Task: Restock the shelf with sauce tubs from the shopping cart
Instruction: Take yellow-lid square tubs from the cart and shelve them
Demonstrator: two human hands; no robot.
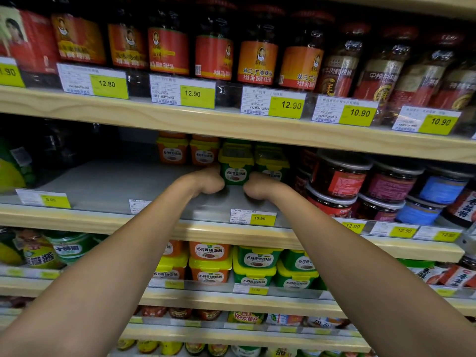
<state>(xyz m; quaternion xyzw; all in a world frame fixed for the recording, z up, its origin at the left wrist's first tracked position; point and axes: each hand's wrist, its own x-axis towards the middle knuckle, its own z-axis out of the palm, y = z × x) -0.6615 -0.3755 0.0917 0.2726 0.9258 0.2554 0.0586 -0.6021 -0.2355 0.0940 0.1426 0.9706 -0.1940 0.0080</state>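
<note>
A green sauce tub with a yellow lid (235,168) stands on the grey middle shelf (108,186), with another green tub stacked on top of it. My left hand (206,181) grips its left side and my right hand (260,185) grips its right side, both arms stretched into the shelf. A second green stack (273,163) stands just to its right. Orange sauce tubs (172,152) sit further back to the left. The shopping cart is out of view.
Dark round jars (340,176) are stacked to the right of the tubs. Bottles fill the shelf above behind yellow price tags (197,96). More orange and green tubs (255,264) line the shelf below. A wide bare stretch of the middle shelf lies to the left.
</note>
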